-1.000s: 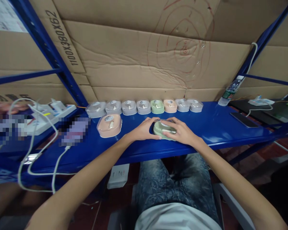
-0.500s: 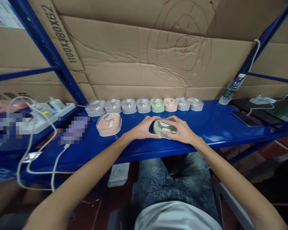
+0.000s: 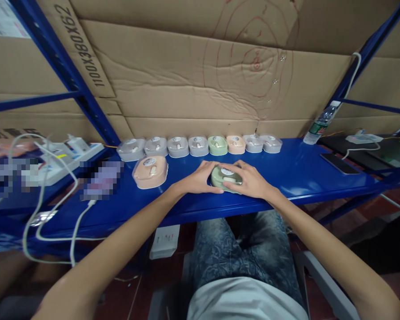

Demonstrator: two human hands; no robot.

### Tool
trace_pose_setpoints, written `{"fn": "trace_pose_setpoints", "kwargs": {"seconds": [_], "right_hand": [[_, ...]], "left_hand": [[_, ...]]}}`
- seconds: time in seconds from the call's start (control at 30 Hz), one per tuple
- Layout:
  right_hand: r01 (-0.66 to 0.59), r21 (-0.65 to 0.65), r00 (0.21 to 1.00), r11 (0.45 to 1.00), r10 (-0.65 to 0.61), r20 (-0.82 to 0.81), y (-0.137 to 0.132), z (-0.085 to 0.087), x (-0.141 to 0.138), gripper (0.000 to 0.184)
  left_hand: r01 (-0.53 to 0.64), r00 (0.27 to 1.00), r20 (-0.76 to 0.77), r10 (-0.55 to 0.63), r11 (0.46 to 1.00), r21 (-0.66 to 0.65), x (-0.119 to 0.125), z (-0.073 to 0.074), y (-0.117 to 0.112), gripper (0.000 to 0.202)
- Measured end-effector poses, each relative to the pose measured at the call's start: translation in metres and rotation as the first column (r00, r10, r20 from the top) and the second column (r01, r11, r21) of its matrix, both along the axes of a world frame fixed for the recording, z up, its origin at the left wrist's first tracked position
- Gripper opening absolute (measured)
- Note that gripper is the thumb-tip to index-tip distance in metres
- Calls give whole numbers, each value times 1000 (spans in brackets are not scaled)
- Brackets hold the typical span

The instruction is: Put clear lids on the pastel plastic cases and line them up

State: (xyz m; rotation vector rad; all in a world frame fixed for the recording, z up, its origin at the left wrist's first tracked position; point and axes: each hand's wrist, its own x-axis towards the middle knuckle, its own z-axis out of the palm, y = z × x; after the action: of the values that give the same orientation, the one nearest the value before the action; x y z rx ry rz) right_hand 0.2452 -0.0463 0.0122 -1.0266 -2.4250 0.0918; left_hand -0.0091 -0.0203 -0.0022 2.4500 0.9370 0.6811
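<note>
Left hand [image 3: 205, 178] at nine o'clock, right hand [image 3: 248, 180] at three, and between them they clasped the near green case [image 3: 217, 178] by the six o'clock edge of the blue table [image 3: 300, 171]; a peach case [image 3: 150, 172] sat farther out toward nine!

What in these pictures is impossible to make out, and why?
In the head view:
- Held green case: right side covered by the right hand.
- Front peach case: print on its round label too small.
- Purple device: surface hidden by pixelation.
- White paper, upper left: cut off by the edge, writing blurred.
</note>
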Motion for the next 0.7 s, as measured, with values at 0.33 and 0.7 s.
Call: {"fn": "trace_pose_setpoints", "kwargs": {"seconds": [0.33,0.7], "right_hand": [[-25,-18,1000,1000,25,-14,4,0,2,65],[181,4,981,983,-181,-73,-3,-13,-16,65]], "left_hand": [[-4,1000,23,4,1000,-2,1,0,2,85],[-56,998,-5,57,996,71,1,3,0,114]]}}
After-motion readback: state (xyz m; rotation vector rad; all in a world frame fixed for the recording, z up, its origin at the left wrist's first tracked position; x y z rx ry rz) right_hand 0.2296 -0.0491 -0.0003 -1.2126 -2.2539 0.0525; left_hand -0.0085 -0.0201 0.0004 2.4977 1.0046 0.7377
